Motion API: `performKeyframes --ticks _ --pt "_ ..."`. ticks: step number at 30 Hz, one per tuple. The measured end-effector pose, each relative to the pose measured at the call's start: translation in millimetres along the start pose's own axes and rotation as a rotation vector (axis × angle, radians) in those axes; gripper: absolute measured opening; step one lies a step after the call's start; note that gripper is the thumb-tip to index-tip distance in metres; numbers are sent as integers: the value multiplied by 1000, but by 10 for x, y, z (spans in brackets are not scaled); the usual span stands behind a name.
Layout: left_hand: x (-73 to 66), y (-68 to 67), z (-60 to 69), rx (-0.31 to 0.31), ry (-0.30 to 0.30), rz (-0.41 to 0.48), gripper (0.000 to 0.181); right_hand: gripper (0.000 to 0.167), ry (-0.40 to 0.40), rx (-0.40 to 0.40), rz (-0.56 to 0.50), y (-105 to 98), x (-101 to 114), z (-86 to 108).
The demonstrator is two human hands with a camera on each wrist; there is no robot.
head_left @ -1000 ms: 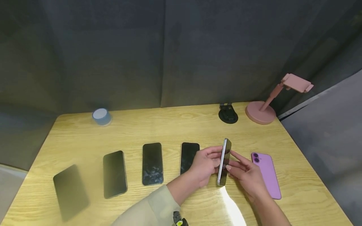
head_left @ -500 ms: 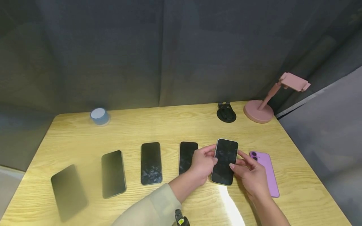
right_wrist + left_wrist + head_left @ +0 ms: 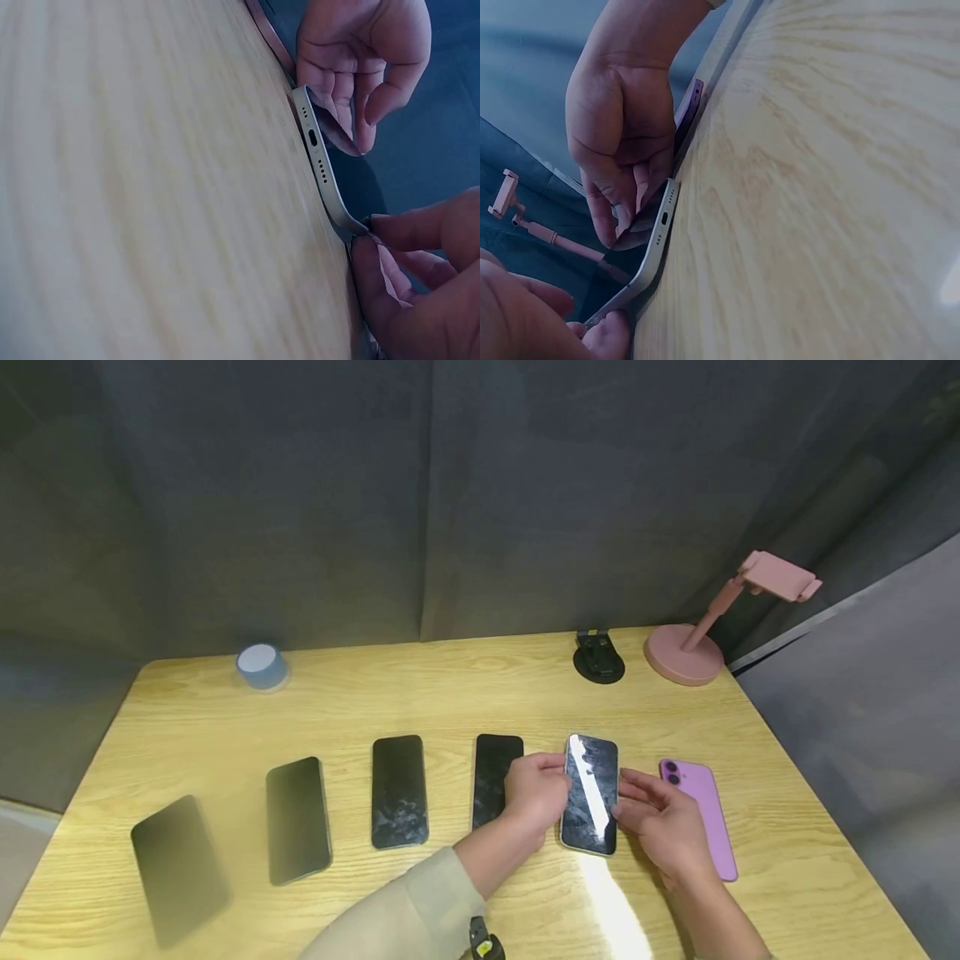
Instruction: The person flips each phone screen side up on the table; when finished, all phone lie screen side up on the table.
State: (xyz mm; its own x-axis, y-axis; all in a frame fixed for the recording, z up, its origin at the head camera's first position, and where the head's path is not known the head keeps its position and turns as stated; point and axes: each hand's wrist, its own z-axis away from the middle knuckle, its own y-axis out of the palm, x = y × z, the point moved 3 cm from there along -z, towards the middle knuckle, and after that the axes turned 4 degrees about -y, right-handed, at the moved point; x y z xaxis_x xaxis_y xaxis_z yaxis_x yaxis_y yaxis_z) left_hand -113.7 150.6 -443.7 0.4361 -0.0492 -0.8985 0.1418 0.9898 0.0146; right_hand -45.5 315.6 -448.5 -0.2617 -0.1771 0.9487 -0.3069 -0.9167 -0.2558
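A phone (image 3: pixel 589 802) with a dark screen and silvery frame lies face up, at or just above the wooden table, a bright reflection running down its glass. By its left edge my left hand (image 3: pixel 534 793) holds it. Fingers and thumb of my right hand (image 3: pixel 663 827) grip the right edge. Its port end (image 3: pixel 664 219) faces the left wrist camera, with a thin shadow under it. In the right wrist view, finger and thumb of the right hand (image 3: pixel 420 277) pinch a lower corner. Under the left hand, another black phone (image 3: pixel 495 772) is partly covered.
A purple phone (image 3: pixel 708 818) lies camera side up beside the right hand. Further left lie dark phones (image 3: pixel 399 789), (image 3: pixel 298 818) and a blurred dark slab (image 3: pixel 180 868). Along the back stand a blue-and-white round object (image 3: pixel 261 667), a folded black stand (image 3: pixel 598 656) and a pink phone stand (image 3: pixel 686 652).
The phone between my hands was on its edge a second ago, then turned screen up. It is now lower and flatter, with glare on the glass. Both hands stay at its sides.
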Motion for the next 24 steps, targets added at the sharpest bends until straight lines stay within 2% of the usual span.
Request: performKeyframes --ticks 6,9,17,24 --pt "2 -24 -6 -12 19 22 35 61 -14 -9 19 -31 -2 -2" --pt "-10 -30 4 6 19 27 40 61 -29 -15 50 -38 -1 -6" --pt "-23 -21 42 28 20 -33 41 72 18 -27 82 -59 2 14" --pt "-24 37 104 78 43 -88 39 70 11 -43 130 -66 14 17"
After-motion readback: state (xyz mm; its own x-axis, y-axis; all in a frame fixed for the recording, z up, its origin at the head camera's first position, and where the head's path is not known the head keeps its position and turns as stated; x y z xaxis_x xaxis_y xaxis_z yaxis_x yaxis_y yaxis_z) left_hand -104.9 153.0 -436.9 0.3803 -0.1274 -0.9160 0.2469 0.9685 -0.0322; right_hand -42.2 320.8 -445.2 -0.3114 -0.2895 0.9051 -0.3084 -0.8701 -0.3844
